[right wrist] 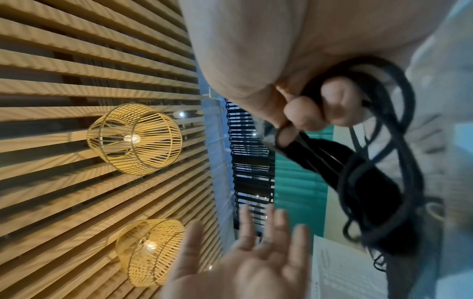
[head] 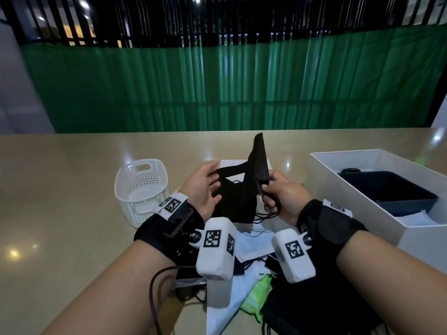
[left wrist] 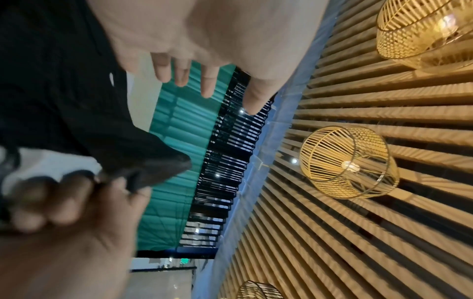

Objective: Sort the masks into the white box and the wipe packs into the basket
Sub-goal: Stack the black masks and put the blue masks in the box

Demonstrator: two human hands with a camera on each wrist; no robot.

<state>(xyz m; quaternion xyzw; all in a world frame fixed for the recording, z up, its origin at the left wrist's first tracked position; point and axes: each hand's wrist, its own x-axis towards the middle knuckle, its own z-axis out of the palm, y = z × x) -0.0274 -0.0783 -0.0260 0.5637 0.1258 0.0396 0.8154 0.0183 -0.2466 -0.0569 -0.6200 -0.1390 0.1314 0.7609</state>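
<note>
above the counter (head: 72, 189), right hand (head: 285, 197) pinches a bunch of black masks (head: 260, 163) and their ear loops; left hand (head: 204, 187) spread flat, fingers straight, against the hanging masks.

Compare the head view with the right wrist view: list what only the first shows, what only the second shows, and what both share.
Only the head view shows the white basket, the white box, the tan table and a green wipe pack near the forearms.

Only the right wrist view shows the slatted ceiling and woven lamps.

Both show the right hand pinching black masks with dangling ear loops, the open left hand and the green curtain.
</note>
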